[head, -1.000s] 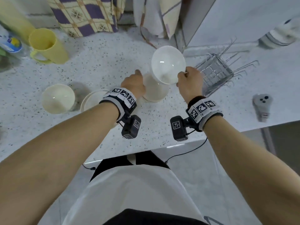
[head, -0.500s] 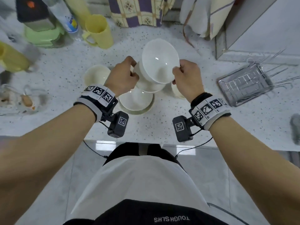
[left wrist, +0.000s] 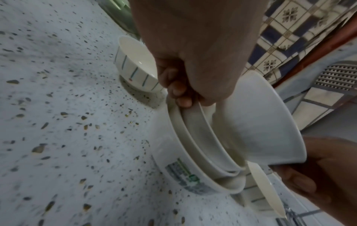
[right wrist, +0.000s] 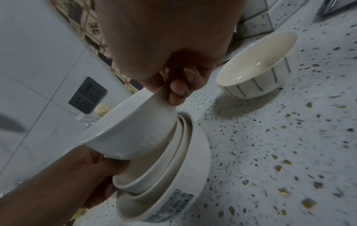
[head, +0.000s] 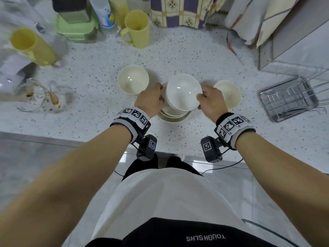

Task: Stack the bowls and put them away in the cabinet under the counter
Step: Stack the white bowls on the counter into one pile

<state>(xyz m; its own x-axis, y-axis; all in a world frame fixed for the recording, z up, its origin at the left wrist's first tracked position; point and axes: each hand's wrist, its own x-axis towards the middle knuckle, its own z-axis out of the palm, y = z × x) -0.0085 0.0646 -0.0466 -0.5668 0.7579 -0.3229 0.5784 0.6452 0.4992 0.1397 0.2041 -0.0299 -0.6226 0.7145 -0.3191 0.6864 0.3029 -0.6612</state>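
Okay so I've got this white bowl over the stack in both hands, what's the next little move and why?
Probably lower the white bowl straight down until it nests. Your left hand and right hand hold it tilted, its base just inside the stack but not seated. Level it as it drops. Two striped bowls are not yet stacked.

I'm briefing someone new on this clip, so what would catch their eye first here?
Centre of the speckled counter, both hands tilt a plain white ceramic bowl into a stack of nested white bowls, the left hand at the stack's rim, the right hand pinching the top bowl. Two blue-striped white bowls flank them, with a yellow plastic mug behind.
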